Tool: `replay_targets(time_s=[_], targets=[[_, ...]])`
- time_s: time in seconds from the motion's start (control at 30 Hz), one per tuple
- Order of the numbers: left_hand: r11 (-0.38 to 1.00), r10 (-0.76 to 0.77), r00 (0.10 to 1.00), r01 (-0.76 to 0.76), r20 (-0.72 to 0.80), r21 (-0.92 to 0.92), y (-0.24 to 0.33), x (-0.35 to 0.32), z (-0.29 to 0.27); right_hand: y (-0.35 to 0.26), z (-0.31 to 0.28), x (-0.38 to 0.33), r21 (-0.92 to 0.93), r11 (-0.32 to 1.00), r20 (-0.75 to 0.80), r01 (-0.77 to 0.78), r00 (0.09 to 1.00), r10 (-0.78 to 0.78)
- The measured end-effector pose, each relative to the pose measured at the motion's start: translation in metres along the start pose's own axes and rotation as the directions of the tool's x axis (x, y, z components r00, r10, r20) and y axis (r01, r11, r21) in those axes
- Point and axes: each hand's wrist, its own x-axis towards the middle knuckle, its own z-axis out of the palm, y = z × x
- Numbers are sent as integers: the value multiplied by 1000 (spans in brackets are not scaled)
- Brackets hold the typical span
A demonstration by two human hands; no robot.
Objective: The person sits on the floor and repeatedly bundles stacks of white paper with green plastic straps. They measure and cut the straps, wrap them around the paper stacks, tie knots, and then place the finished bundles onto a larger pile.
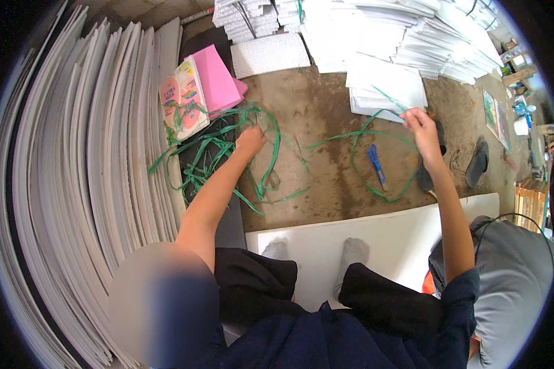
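A flat rectangular package (182, 98) with a white and pink printed face lies beyond and to the left of the left hand (250, 141), touching a plain pink packet (215, 79) on its right.

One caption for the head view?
Both hands, left hand and right hand, pull green strapping above concrete floor.

Surface: bare brown concrete floor (326, 111)
Centre: loose green plastic strapping (271, 166) in loops and tangles; blue-handled cutter (376, 165) inside one loop
Left: leaning stack of white sheets (92, 184); pink paper packet (215, 80)
Top: piled white paper bundles (400, 43)
Right: two dark sandals (477, 161)
Near: white board (406, 227)
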Motion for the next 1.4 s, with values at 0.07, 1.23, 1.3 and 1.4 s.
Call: replay_targets(time_s=[0.07,1.23,1.3,1.4], targets=[[987,-113,993,110,18,116,14,6,7,18,19,-2,102,994,90,-42,995,33],[-458,56,845,-452,-532,-766,223,-101,-303,-262,17,15,485,836,348,256,820,-454],[-423,23,839,-484,-543,-766,212,-103,-301,-253,28,15,453,858,354,242,835,-422],[-330,19,847,-496,-531,-803,199,-100,-295,-225,30,28,441,887,339,134,891,-303]])
